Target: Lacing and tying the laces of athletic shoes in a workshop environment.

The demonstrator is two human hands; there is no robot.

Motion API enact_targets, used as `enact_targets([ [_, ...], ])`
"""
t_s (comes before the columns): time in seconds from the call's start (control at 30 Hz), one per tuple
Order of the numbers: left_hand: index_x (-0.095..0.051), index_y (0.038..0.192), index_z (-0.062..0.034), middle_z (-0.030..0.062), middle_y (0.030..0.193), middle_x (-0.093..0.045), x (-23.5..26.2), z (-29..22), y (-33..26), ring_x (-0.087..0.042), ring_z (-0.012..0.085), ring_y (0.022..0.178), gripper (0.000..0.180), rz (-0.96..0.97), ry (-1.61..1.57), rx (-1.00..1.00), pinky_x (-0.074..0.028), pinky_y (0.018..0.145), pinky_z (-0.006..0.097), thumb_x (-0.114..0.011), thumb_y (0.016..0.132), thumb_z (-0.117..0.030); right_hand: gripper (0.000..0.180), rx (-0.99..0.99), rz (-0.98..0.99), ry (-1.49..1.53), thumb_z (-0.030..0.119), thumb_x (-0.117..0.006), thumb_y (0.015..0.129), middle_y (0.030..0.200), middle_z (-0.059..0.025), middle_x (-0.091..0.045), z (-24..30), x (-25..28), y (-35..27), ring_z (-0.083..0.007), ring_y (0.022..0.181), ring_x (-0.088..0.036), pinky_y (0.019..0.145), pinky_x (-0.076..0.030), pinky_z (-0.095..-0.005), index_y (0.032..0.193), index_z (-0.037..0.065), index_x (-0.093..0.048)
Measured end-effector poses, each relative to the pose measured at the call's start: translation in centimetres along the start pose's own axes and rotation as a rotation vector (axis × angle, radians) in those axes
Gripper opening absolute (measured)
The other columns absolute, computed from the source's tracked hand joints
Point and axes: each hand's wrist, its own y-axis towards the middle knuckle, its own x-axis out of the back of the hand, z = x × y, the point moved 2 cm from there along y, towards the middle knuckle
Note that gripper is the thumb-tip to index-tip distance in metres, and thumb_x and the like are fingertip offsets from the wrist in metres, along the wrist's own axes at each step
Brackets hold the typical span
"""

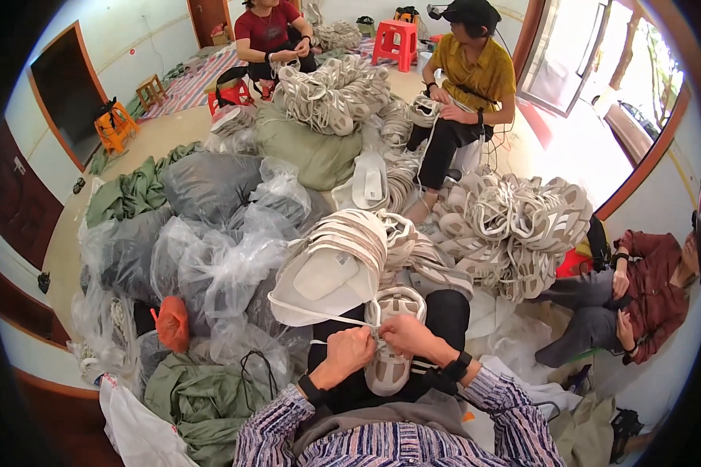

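Observation:
A beige and white shoe upper [388,372] lies on my lap between my knees, its toe toward me. My left hand [346,356] is closed at its left edge, fingers pinching a white shoelace [331,317]. One stretch of that lace loops out to the left, past the pile in front. My right hand [414,339] is closed too, its fingertips pinched on the lace over the middle of the upper, close to the left fingertips. The fingertips partly hide the eyelets. Just beyond my hands, a nested stack of shoe uppers [349,247] leans with a pale sole side toward me.
Clear plastic bags [210,261] and green cloth [202,401] crowd the left. More shoe uppers heap at the right [514,226] and far middle [331,93]. Three other people sit around the piles, one at the right [646,296]. A red stool [395,44] stands behind.

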Motion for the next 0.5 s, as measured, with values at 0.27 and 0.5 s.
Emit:
enact_targets([
  [0.27,-0.061,0.07,-0.0051,0.0163,0.062,-0.061,-1.3,-0.3,0.3,-0.062,0.037,0.058,0.018,0.017,-0.068,0.028,-0.048,0.052,0.048,-0.055,0.079,-0.02,0.018,0.05,-0.155,-0.039,0.011,-0.05,0.085,0.055,-0.0098,-0.059,-0.5,-1.3,-0.2,-0.0212,0.049,-0.061,0.051,-0.049,-0.0338,0.087,0.001,-0.065],
  [0.5,-0.062,0.085,-0.006,0.0177,0.07,-0.063,-1.1,0.4,-0.3,-0.062,0.0384,0.067,0.017,0.123,-0.114,0.041,-0.047,0.057,0.049,-0.054,0.085,-0.021,0.015,0.083,-0.142,-0.115,0.01,-0.055,0.085,0.061,-0.0108,-0.061,-0.7,-1.4,-0.2,-0.0183,0.05,-0.061,0.05,-0.05,-0.0329,0.092,0.001,-0.065],
])
